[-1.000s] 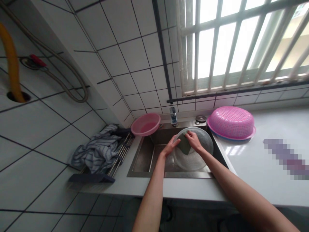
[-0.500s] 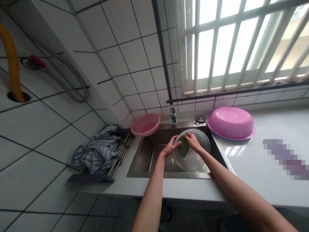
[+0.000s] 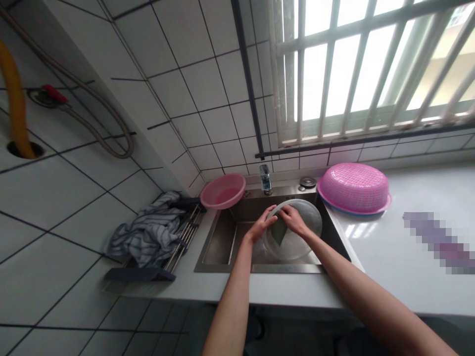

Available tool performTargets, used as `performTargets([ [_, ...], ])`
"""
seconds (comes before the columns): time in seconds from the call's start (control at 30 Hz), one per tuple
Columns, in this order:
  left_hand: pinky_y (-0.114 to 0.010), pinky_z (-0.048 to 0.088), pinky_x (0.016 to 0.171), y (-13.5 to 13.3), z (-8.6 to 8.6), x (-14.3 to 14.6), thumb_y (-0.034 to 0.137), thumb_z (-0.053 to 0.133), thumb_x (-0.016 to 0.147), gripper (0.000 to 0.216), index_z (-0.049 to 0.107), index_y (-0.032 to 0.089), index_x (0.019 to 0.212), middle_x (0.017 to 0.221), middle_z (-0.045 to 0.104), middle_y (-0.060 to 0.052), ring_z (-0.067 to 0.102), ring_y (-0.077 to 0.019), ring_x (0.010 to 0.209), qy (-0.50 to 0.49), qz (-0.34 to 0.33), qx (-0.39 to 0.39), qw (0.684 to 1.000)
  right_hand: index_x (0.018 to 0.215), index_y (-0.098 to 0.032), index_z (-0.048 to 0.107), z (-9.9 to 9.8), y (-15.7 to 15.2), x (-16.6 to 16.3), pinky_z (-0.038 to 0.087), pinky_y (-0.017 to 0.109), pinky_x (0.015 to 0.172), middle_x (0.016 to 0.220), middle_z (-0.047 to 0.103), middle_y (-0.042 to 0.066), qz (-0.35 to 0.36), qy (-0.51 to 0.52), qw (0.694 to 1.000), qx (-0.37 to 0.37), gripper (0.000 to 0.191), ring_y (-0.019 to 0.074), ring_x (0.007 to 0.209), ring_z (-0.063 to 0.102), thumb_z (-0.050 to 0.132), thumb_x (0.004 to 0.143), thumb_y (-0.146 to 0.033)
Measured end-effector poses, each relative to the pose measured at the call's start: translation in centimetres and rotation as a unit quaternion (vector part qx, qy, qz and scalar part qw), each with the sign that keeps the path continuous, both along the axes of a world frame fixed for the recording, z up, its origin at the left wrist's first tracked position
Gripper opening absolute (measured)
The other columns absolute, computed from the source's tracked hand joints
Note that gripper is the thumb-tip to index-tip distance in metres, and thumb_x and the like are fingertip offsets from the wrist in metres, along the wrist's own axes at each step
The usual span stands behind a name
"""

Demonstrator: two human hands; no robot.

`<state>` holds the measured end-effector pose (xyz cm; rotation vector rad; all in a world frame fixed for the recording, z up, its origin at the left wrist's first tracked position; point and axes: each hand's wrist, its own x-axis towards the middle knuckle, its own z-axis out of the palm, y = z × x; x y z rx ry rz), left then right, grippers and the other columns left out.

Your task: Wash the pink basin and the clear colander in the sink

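Observation:
A clear plastic bowl (image 3: 302, 232) is tilted up inside the steel sink (image 3: 218, 242). My left hand (image 3: 261, 225) grips the bowl's left rim with curled fingers. My right hand (image 3: 293, 218) is closed on a dark green scrubbing sponge (image 3: 278, 231) and presses it against the inside of the bowl near the rim. Both forearms reach in from the bottom of the view.
A pink basin (image 3: 222, 190) sits at the sink's back left corner, next to the faucet (image 3: 264, 178). An upturned pink perforated basket (image 3: 354, 187) lies on the white counter (image 3: 389, 257) to the right. A striped cloth (image 3: 148, 232) lies on a drying rack to the left.
The bowl has shifted slightly left and tilted more. My right hand has moved the sponge toward the bowl's left rim. My left hand stays on the rim.

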<state>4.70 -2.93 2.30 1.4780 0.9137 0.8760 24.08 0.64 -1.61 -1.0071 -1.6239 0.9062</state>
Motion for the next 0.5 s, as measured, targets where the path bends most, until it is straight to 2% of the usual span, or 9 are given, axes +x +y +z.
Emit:
performTargets([
  [0.07, -0.052, 0.034, 0.125, -0.1, 0.2, 0.1, 0.054, 0.074, 0.090, 0.075, 0.048, 0.026, 0.155, 0.158, 0.052, -0.014, 0.046, -0.0348, 0.148, -0.012, 0.007, -0.015, 1.000, 0.085, -0.019, 0.068, 0.3, 0.6, 0.7, 0.050, 0.035, 0.083, 0.093, 0.074, 0.010, -0.087, 0.026, 0.996, -0.010, 0.029, 0.0245, 0.084, 0.063, 0.052, 0.091, -0.043],
  [0.1, -0.052, 0.035, 0.123, -0.2, 0.2, 0.1, 0.053, 0.075, 0.089, 0.074, 0.049, 0.027, 0.154, 0.157, 0.053, -0.013, 0.047, -0.0347, 0.147, -0.014, 0.007, -0.019, 1.000, 0.085, -0.019, 0.068, 0.4, 0.8, 0.9, 0.050, 0.036, 0.083, 0.093, 0.074, 0.010, -0.096, 0.033, 0.995, -0.017, 0.030, 0.0248, 0.084, 0.063, 0.052, 0.091, -0.044],
  [0.13, -0.052, 0.036, 0.123, -0.2, 0.2, 0.1, 0.052, 0.076, 0.089, 0.072, 0.051, 0.028, 0.152, 0.155, 0.055, -0.012, 0.048, -0.0342, 0.146, -0.014, 0.005, -0.020, 1.000, 0.086, -0.019, 0.068, 0.4, 0.7, 0.9, 0.050, 0.037, 0.084, 0.095, 0.074, 0.010, -0.076, 0.035, 0.996, -0.021, 0.030, 0.0250, 0.085, 0.064, 0.053, 0.092, -0.044],
  [0.2, -0.050, 0.035, 0.123, -0.3, 0.1, 0.2, 0.050, 0.077, 0.088, 0.068, 0.055, 0.027, 0.147, 0.151, 0.058, -0.011, 0.049, -0.0327, 0.144, -0.013, 0.004, -0.015, 1.000, 0.090, -0.019, 0.071, 0.1, 0.2, 0.3, 0.052, 0.038, 0.086, 0.097, 0.075, 0.010, 0.024, 0.022, 0.999, -0.025, 0.028, 0.0248, 0.087, 0.065, 0.056, 0.092, -0.043],
  [0.27, -0.049, 0.035, 0.123, -0.2, -0.2, 0.3, 0.050, 0.078, 0.087, 0.064, 0.059, 0.026, 0.142, 0.146, 0.061, -0.011, 0.052, -0.0316, 0.140, -0.015, 0.009, -0.023, 1.000, 0.094, -0.020, 0.074, -0.4, -0.8, -0.7, 0.053, 0.039, 0.087, 0.099, 0.076, 0.009, 0.138, 0.002, 0.990, -0.027, 0.024, 0.0244, 0.088, 0.066, 0.060, 0.091, -0.039],
  [0.33, -0.050, 0.036, 0.121, -0.1, -0.5, 0.4, 0.053, 0.076, 0.087, 0.059, 0.061, 0.026, 0.138, 0.140, 0.065, -0.011, 0.055, -0.0313, 0.136, -0.018, 0.017, -0.046, 0.999, 0.093, -0.022, 0.075, -0.9, -1.8, -1.6, 0.055, 0.040, 0.086, 0.096, 0.077, 0.007, 0.211, -0.016, 0.977, -0.030, 0.019, 0.0246, 0.085, 0.066, 0.064, 0.088, -0.036],
  [0.4, -0.051, 0.036, 0.121, 0.0, -0.8, 0.4, 0.053, 0.075, 0.087, 0.054, 0.065, 0.025, 0.133, 0.136, 0.067, -0.011, 0.057, -0.0316, 0.134, -0.013, 0.016, -0.057, 0.998, 0.087, -0.024, 0.076, -1.2, -2.2, -2.2, 0.055, 0.041, 0.083, 0.091, 0.076, 0.007, 0.231, -0.025, 0.972, -0.035, 0.015, 0.0254, 0.081, 0.065, 0.066, 0.086, -0.035],
  [0.5, -0.050, 0.036, 0.120, 0.2, -0.8, 0.4, 0.050, 0.077, 0.085, 0.052, 0.067, 0.022, 0.128, 0.136, 0.067, -0.011, 0.057, -0.0322, 0.133, 0.001, 0.002, -0.047, 0.999, 0.082, -0.025, 0.075, -1.4, -1.5, -1.7, 0.054, 0.040, 0.081, 0.088, 0.076, 0.007, 0.144, -0.018, 0.988, -0.046, 0.014, 0.0264, 0.081, 0.064, 0.066, 0.084, -0.036],
])
